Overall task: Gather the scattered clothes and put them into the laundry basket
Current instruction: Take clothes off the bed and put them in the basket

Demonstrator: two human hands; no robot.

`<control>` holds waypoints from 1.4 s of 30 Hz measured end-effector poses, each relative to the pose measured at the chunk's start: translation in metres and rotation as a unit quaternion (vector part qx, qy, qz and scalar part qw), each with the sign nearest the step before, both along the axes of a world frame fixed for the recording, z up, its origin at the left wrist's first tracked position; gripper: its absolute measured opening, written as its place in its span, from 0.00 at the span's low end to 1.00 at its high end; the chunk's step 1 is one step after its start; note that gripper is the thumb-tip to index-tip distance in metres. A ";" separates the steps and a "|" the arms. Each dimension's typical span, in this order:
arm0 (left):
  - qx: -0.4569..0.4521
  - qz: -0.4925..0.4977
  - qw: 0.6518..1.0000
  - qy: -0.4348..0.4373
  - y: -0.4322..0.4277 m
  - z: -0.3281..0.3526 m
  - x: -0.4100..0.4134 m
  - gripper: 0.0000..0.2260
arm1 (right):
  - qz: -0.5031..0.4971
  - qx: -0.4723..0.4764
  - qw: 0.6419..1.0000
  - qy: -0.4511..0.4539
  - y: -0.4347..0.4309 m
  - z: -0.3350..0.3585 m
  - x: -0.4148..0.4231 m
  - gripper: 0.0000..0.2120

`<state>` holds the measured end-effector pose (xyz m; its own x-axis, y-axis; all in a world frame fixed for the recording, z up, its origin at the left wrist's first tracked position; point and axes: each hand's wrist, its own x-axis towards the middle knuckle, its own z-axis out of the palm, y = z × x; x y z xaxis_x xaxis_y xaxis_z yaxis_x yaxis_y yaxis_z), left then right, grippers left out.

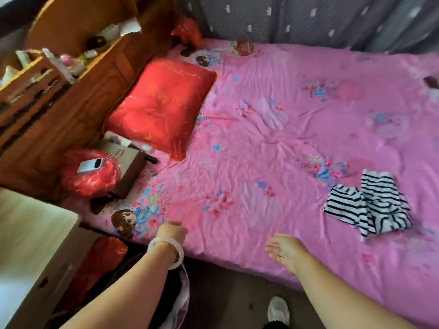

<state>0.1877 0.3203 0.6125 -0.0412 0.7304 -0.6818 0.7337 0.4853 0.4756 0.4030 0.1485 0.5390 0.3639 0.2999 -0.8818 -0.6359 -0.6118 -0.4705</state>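
A black-and-white striped garment (368, 205) lies crumpled on the right side of the pink bed (261, 143). My right hand (286, 249) hovers over the bed's near edge, fingers straight and holding nothing, well left of the garment. My left hand (171, 231), with a pale bangle on the wrist, is near the bed's front left edge; its fingers curl away from the camera and I cannot see them hold anything. A rim with purplish cloth (183, 298) shows under my left forearm, mostly hidden; it may be the basket.
A red pillow (161, 108) lies at the head of the bed. Beside it are a brown box (128, 167) and a red bag with a white power bank (91, 165) on top. A wooden headboard shelf (59, 74) holds clutter. A pale cabinet (31, 245) stands at left.
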 end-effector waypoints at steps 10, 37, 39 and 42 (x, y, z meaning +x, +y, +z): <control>-0.016 -0.250 0.964 -0.094 -0.094 -0.039 0.375 0.19 | -0.158 0.022 0.983 -0.094 -0.067 -0.029 0.257 0.11; 0.198 -0.471 0.839 -0.188 -0.098 -0.039 0.484 0.16 | -0.111 0.310 0.925 -0.190 -0.082 0.032 0.355 0.13; 0.223 -0.450 0.835 -0.224 -0.085 -0.010 0.464 0.11 | -0.072 0.292 0.930 -0.212 -0.070 0.054 0.340 0.05; 0.230 -0.439 0.830 -0.257 -0.065 0.023 0.424 0.11 | -0.086 0.312 0.921 -0.215 -0.050 0.088 0.317 0.06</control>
